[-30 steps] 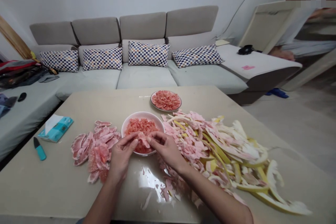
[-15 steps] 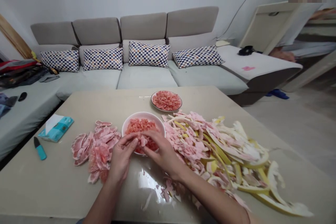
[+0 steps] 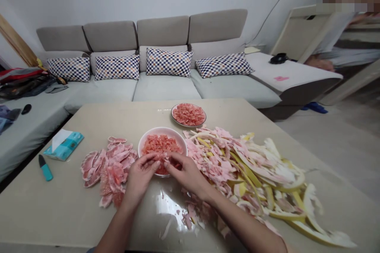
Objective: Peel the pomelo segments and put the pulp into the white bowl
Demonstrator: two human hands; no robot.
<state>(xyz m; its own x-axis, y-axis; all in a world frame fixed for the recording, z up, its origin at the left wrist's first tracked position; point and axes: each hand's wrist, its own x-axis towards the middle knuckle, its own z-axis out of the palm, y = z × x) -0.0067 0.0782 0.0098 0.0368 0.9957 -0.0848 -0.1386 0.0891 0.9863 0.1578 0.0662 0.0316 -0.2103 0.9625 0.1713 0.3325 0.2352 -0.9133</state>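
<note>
Over the near rim of a white bowl (image 3: pixel 141 142), my left hand (image 3: pixel 141 174) and my right hand (image 3: pixel 186 172) meet at the fingertips. Both are closed in a pinch on a small piece of pomelo flesh (image 3: pixel 162 157), mostly covered by the fingers. Red pomelo pulp (image 3: pixel 162 144) fills much of the bowl. Left of my left hand lies a pile of pomelo segments (image 3: pixel 114 166) with pink membranes. Beside my right hand spreads a large heap of pink pith scraps and yellow-edged pomelo peel (image 3: pixel 246 170).
A plate of pulp (image 3: pixel 189 114) stands behind the bowl. At the left of the table (image 3: pixel 59 213) lie a tissue pack (image 3: pixel 63 146) and a teal-handled knife (image 3: pixel 45 168). A sofa (image 3: pixel 166 87) runs behind. Another person (image 3: pixel 338 35) is at the far right.
My right hand shifted left over my left fingertips, then drew back right. The fingers still pinch the pomelo piece above the bowl. The bowl and piles stay in place.
</note>
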